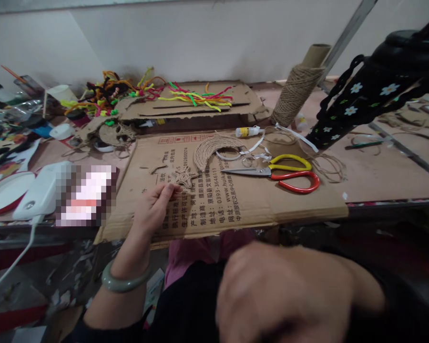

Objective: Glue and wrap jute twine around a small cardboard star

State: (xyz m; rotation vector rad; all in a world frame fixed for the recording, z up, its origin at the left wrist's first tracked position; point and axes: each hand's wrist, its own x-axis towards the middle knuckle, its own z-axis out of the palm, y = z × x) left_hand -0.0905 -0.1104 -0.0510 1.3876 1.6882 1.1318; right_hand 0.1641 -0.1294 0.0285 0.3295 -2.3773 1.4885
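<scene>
My left hand (157,205) pinches one point of a small twine star (185,177), low over the printed cardboard sheet (271,209). A jade-like bangle (125,281) circles that wrist. Raised close to the camera, my right hand (286,290) is large and blurred, its fingers curled or hidden, so I cannot make out whether it holds anything. Just beyond the star lies a crescent covered in rows of twine (214,147). Scissors (271,173) with one yellow and one red handle rest on the cardboard to its right, near a small glue bottle (249,131).
A twine spool (296,88) and a black flowered bottle (364,90) stand at the back right. Colourful pipe cleaners (200,97) lie on raised cardboard behind. At left are a white device (45,188) with a cable, a pixelated phone-like object (87,195), and paint pots (62,133).
</scene>
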